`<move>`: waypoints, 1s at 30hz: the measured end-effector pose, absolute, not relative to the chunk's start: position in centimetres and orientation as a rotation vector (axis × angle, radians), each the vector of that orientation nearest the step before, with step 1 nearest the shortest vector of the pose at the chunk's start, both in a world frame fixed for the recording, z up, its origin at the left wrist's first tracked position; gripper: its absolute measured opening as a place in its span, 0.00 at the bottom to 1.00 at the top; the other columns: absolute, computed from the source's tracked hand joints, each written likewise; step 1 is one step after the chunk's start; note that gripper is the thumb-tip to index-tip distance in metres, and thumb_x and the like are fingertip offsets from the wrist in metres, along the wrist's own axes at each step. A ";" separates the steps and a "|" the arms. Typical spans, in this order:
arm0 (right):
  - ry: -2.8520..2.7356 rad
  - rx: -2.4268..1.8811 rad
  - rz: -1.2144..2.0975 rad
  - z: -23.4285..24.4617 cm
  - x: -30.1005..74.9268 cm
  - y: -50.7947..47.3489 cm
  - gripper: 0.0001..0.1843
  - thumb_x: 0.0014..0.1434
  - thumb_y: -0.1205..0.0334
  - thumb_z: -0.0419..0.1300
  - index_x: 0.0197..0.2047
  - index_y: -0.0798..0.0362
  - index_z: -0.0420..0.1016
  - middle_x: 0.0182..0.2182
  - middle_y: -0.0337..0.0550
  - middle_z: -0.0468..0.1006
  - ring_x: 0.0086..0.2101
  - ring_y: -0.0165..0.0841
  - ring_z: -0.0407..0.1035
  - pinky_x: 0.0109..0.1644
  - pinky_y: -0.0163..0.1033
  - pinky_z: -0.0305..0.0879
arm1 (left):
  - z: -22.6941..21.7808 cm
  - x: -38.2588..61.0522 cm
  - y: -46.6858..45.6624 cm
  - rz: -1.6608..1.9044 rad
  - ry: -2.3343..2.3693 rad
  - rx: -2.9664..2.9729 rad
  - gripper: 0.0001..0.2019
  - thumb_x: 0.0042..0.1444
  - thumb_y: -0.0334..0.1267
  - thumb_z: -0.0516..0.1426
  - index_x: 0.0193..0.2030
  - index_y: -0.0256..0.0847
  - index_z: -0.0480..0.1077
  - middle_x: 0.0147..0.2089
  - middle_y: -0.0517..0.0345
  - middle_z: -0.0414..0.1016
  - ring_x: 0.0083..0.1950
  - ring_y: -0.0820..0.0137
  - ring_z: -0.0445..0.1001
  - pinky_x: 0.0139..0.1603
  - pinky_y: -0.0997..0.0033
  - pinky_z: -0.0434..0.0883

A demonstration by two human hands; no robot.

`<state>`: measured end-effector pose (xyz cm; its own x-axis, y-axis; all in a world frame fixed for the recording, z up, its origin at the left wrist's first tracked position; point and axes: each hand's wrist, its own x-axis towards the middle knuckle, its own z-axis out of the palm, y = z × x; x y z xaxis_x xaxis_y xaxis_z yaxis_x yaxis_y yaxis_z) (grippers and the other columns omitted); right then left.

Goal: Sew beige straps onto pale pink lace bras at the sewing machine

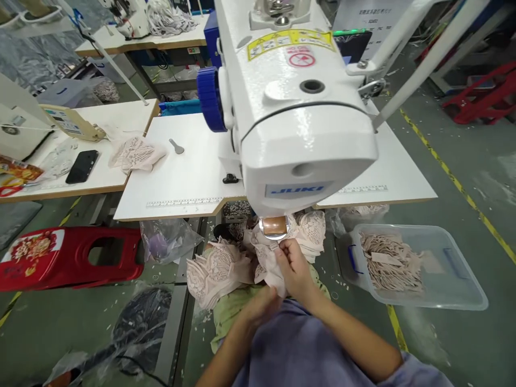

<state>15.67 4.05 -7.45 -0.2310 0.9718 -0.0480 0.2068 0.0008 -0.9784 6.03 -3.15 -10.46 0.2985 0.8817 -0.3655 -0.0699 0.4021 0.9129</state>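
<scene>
JUKI sewing-machine head (308,156) loomed above a pale lace bra piece (266,260).
Right hand's (298,271) fingers pinched its edge — left hand's (262,309) grip unclear; likely light, soft, snag-prone, best held by its edges.

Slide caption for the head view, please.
Right hand grips pale lace fabric, left hand at its near edge, by a JUKI sewing machine.

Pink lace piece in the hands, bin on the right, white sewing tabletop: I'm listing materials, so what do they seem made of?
Lace piece: soft, matte fabric, judging by its openwork pattern and folds; fibre can't be told.
Bin: likely smooth plastic, as its moulded walls are see-through.
Tabletop: probably laminated board, with a smooth white face and brown, wood-toned edge.
</scene>
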 end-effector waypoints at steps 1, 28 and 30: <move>-1.544 -1.235 1.262 -7.6 15.4 3.5 0.11 0.65 0.51 0.51 0.37 0.49 0.62 0.26 0.37 0.69 0.25 0.30 0.65 0.29 0.36 0.64 | -10.8 6.5 -3.2 0.895 1.112 0.853 0.43 0.54 0.75 0.41 0.55 0.40 0.72 0.50 0.43 0.78 0.58 0.52 0.73 0.58 0.52 0.69; -1.857 -1.028 0.784 -7.4 19.0 3.5 0.07 0.62 0.55 0.61 0.37 0.48 0.72 0.36 0.44 0.77 0.40 0.37 0.72 0.44 0.42 0.70 | -6.0 4.7 -1.9 1.280 1.451 0.724 0.20 0.56 0.56 0.60 0.32 0.38 0.73 0.27 0.59 0.74 0.30 0.71 0.72 0.34 0.72 0.70; -1.988 -0.934 0.777 -6.2 20.0 4.8 0.10 0.61 0.53 0.61 0.42 0.49 0.72 0.43 0.48 0.77 0.46 0.41 0.71 0.49 0.46 0.69 | -5.4 3.6 -2.0 1.106 1.387 0.906 0.21 0.60 0.55 0.57 0.29 0.38 0.70 0.21 0.63 0.66 0.24 0.74 0.64 0.27 0.73 0.64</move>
<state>19.98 4.76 -6.21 -0.4170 0.8196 0.3930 0.3357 0.5407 -0.7713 3.60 -2.03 -5.36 -0.1175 0.9528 -0.2799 -0.0606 0.2745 0.9597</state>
